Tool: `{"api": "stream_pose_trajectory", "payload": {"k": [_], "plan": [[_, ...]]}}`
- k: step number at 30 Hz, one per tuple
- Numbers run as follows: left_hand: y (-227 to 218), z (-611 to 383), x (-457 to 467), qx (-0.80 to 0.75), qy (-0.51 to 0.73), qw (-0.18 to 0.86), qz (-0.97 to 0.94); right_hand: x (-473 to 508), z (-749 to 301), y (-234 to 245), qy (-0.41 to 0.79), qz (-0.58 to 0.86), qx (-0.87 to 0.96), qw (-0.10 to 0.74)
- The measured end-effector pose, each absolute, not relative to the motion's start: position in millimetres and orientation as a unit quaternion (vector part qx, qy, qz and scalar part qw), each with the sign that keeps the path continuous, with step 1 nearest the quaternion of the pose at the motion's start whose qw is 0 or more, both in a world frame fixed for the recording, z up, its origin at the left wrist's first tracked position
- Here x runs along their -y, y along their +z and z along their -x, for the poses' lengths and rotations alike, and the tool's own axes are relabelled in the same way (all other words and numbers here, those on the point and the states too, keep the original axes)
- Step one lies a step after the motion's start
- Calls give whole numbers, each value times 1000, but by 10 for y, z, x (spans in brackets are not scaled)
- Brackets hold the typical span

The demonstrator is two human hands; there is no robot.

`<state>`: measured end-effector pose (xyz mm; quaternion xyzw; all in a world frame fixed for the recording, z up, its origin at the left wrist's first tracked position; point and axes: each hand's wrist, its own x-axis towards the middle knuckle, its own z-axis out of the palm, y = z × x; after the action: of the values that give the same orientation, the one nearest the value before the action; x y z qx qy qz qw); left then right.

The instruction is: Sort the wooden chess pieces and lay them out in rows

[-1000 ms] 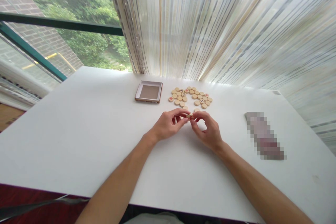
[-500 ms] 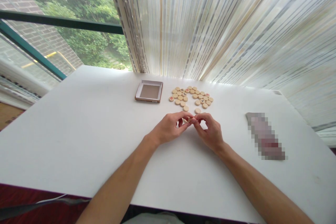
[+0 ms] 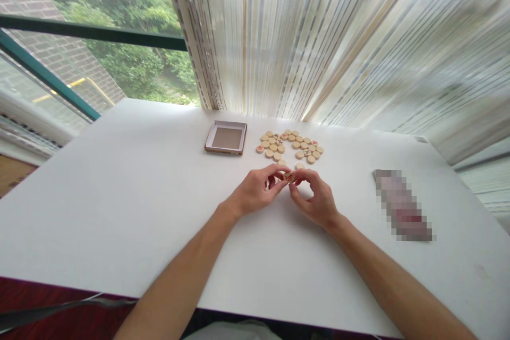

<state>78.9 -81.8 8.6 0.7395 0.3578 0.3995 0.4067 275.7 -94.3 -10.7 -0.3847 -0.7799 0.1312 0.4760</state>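
Xiangqi piece (image 3: 289,177) pinched betw. L hand (image 3: 255,190) & R hand (image 3: 314,196) fingers, just below other pieces (image 3: 295,145) on table (image 3: 119,196).

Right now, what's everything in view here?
Xiangqi pieces: about thirty, cream, on the table in an open ring.
Held piece: one, cream with red character, between the hands.
Open box: one, white and brown, left of the ring.
Pixelated object: one, greyish pink, table's right.
Table: one, white, centre.
Curtain: one, cream-striped, behind the table.
Window: one, green-framed, left, showing trees and brick wall.
Left hand: one, at the held piece.
Right hand: one, at the held piece.
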Motion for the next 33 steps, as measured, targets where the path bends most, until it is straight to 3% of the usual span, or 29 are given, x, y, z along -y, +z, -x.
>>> {"api": "stream_pose_trajectory", "payload": {"k": [18, 33], "plan": [[85, -816, 849, -386, 422, 439, -693, 948, -2741, -74, 100, 325, 816, 468], [68, -805, 822, -357, 404, 457, -707, 940, -2740, -90, 97, 387, 790, 466]]}}
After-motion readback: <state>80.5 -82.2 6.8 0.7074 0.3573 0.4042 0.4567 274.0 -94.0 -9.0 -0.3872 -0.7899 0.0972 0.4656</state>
